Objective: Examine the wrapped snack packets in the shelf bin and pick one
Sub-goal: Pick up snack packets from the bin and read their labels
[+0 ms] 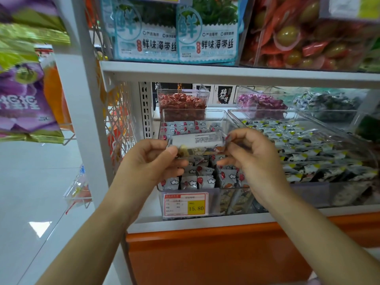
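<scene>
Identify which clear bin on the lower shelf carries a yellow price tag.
The leftmost front bin, holding grey cloud-and-balloon packets; its front wall bears the 15.80 tag, while the neighbouring bins show none.

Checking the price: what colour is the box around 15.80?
Yellow, on the red-bordered paper price tag; head view.

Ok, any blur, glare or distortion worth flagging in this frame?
Head view: wide-angle bends the shelf edge; purple bags at far left are smeared; the packet pinched by the left hand and right hand is soft, its print unreadable; a glare patch sits on the floor; the price tag is legible.
</scene>
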`<state>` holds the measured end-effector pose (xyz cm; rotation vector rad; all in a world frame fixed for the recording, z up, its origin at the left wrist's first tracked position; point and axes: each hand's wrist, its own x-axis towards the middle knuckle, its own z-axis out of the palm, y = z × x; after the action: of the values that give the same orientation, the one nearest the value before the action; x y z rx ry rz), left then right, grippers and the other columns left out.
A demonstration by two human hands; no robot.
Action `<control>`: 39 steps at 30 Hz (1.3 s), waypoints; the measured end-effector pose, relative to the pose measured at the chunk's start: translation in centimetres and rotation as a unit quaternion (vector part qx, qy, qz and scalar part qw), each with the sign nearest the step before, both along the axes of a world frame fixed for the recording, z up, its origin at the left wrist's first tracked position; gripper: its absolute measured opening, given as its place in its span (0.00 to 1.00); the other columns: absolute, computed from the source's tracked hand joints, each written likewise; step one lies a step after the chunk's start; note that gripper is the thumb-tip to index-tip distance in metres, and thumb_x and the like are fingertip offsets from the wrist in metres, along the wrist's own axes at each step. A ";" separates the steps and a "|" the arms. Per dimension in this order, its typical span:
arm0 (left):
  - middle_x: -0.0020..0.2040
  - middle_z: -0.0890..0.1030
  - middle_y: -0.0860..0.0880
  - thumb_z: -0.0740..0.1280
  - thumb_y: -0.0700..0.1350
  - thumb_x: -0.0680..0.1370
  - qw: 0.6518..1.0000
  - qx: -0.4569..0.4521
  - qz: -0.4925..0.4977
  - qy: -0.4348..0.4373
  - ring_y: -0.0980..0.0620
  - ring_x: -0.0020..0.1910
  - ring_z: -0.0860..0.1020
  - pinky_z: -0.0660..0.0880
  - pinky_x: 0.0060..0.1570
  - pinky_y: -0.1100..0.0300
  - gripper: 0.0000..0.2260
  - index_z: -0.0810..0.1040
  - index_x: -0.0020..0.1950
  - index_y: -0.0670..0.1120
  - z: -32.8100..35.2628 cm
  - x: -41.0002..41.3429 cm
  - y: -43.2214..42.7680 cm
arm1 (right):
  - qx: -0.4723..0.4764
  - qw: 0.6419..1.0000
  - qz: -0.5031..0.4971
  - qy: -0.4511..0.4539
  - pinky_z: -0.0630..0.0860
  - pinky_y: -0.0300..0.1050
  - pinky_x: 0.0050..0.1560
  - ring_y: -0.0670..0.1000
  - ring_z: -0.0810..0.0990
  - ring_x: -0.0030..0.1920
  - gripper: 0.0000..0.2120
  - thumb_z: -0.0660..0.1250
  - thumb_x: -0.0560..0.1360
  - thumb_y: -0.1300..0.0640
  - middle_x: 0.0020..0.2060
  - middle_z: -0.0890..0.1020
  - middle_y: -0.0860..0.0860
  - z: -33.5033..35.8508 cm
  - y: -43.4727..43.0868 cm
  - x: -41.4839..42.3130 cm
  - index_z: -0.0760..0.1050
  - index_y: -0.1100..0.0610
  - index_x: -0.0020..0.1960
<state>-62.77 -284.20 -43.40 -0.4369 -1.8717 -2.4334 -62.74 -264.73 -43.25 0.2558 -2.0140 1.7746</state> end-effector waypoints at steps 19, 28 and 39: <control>0.44 0.82 0.56 0.73 0.42 0.69 0.971 -0.227 0.025 0.072 0.57 0.42 0.81 0.77 0.40 0.66 0.16 0.77 0.53 0.55 0.3 0.5 0.1 | 0.111 0.993 -0.026 0.013 0.80 0.45 0.36 0.51 0.81 0.33 0.08 0.68 0.74 0.58 0.32 0.83 0.53 0.7 0.4 0.3 0.81 0.53 0.36; 0.40 0.81 0.47 0.70 0.50 0.69 0.950 -0.294 0.071 0.083 0.51 0.39 0.79 0.76 0.38 0.59 0.08 0.78 0.42 0.46 0.7 0.8 0.0 | 0.195 0.979 -0.030 0.057 0.76 0.32 0.39 0.40 0.80 0.36 0.06 0.69 0.73 0.58 0.34 0.82 0.44 0.6 -0.3 0.9 0.80 0.49 0.39; 0.29 0.80 0.50 0.69 0.46 0.74 0.950 -0.297 0.059 0.072 0.62 0.27 0.75 0.71 0.28 0.72 0.11 0.80 0.36 0.39 1.2 0.1 -1.3 | 0.183 0.982 0.023 0.048 0.75 0.32 0.36 0.40 0.80 0.35 0.04 0.69 0.72 0.58 0.34 0.84 0.45 0.6 -0.3 0.9 0.82 0.52 0.41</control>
<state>-62.65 -285.47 -42.20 -0.4846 -2.4502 -1.6733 -61.86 -265.08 -42.67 0.4947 -2.2671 1.3747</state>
